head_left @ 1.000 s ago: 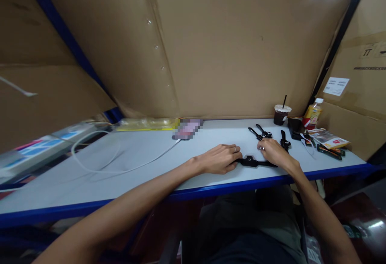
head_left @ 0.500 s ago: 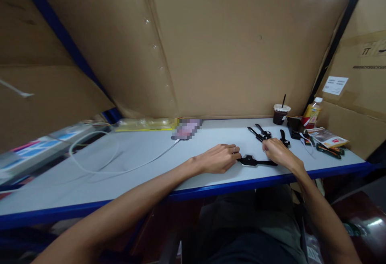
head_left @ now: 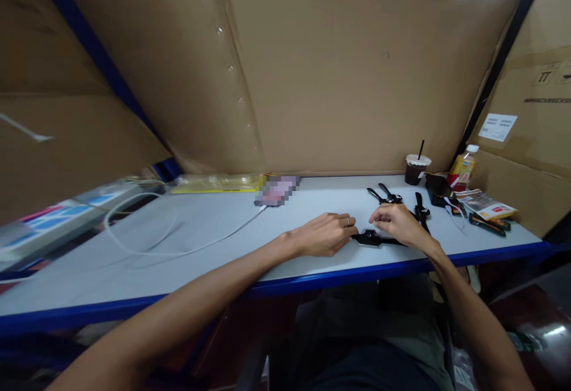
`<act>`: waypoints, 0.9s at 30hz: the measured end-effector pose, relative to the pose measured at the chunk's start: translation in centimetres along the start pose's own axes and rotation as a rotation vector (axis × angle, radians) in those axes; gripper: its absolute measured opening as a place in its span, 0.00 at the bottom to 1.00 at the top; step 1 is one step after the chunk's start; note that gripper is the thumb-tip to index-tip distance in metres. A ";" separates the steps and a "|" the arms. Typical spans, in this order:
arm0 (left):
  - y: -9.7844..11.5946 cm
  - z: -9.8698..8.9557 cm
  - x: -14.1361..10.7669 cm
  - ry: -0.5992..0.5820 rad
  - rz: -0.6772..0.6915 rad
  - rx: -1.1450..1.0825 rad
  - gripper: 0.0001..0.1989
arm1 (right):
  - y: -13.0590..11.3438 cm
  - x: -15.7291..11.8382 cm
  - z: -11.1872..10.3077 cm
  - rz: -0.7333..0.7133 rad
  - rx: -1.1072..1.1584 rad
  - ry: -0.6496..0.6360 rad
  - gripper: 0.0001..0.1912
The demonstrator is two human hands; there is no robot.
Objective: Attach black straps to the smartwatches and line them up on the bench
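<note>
Since the earlier frame my right hand (head_left: 398,223) has shifted left, bringing its fingertips near the middle of the black tool (head_left: 369,238); my left hand (head_left: 328,234) is unmoved. Left: closed on the tool's left end, by the table's (head_left: 312,269) front edge. Right: fingers bent inward — whether they pinch anything small, I cannot tell. Risk: with 1 end held, a push could swivel the tool — and a knuckle could knock the black handled pieces (head_left: 384,194) just beyond.
</note>
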State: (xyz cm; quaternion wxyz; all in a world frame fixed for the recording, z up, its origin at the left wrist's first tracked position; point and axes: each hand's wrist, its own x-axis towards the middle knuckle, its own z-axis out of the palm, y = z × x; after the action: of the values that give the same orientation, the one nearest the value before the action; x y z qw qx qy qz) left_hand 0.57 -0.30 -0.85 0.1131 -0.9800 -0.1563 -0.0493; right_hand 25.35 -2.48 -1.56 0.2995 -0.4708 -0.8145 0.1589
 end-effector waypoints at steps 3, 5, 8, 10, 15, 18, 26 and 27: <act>-0.1 0.1 -0.1 0.015 0.004 -0.016 0.10 | -0.8 0.0 0.5 -0.017 0.104 -0.002 0.07; -0.1 0.1 -0.1 0.027 0.009 -0.032 0.10 | -1.2 0.0 0.8 -0.021 0.106 -0.006 0.07; -0.1 0.0 -0.1 0.030 0.011 -0.044 0.11 | -1.6 0.0 0.9 -0.022 0.075 0.008 0.08; -0.1 0.0 0.0 0.023 0.009 -0.035 0.12 | -1.8 0.0 1.0 -0.026 0.055 0.021 0.08; -0.1 0.0 0.0 0.008 0.005 -0.021 0.13 | -1.9 0.0 1.1 -0.038 0.051 0.009 0.10; -0.2 0.2 0.0 0.023 0.010 -0.037 0.13 | -1.8 0.1 1.4 -0.039 0.034 0.004 0.11; -0.3 0.5 0.0 0.026 0.003 -0.031 0.11 | -1.8 -0.1 2.1 -0.180 -0.174 0.007 0.16; -0.3 0.5 0.0 0.030 0.002 -0.035 0.11 | -1.9 -0.2 2.2 -0.192 -0.197 0.001 0.16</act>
State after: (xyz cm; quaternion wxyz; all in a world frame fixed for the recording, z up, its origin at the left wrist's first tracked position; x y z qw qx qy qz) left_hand 0.55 0.11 -1.27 0.0982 -0.9811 -0.1526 -0.0666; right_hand 22.75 -3.55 -2.27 0.2660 -0.4178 -0.8674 0.0486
